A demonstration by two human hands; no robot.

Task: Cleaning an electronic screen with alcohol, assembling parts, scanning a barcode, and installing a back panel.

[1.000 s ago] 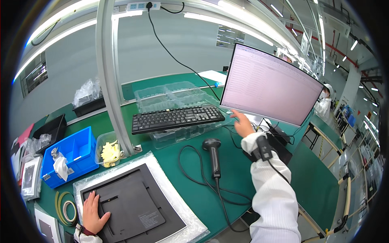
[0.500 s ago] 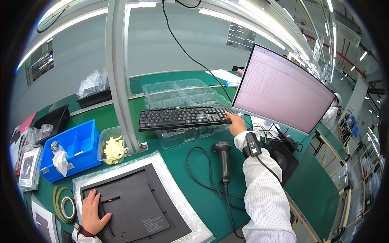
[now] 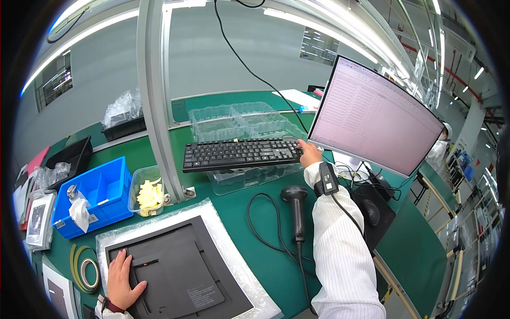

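Observation:
My left hand (image 3: 121,282) lies flat with fingers spread on the left side of a flat black panel (image 3: 180,266), which has a raised back and a slot. The panel rests on a white sheet of padding in clear plastic (image 3: 247,282). My right hand (image 3: 309,154) is at the right end of a black keyboard (image 3: 241,153), its index finger stretched onto the keys and the other fingers partly hidden. A black device is strapped to my right wrist. The keyboard sits on clear plastic trays (image 3: 234,119). Left of my right forearm lies a black barcode scanner (image 3: 296,210), its cable coiled.
A monitor (image 3: 377,117) stands beyond my right hand; a mouse (image 3: 370,212) lies right of my forearm. At left are a blue bin (image 3: 95,196), a clear tub (image 3: 139,210) of yellow pieces and tape rolls (image 3: 85,274). A metal post (image 3: 156,106) rises behind the panel.
My right forearm has shifted slightly left, uncovering more of the mouse. The right fingers stay at the keyboard's right end, and my left hand has not moved on the panel.

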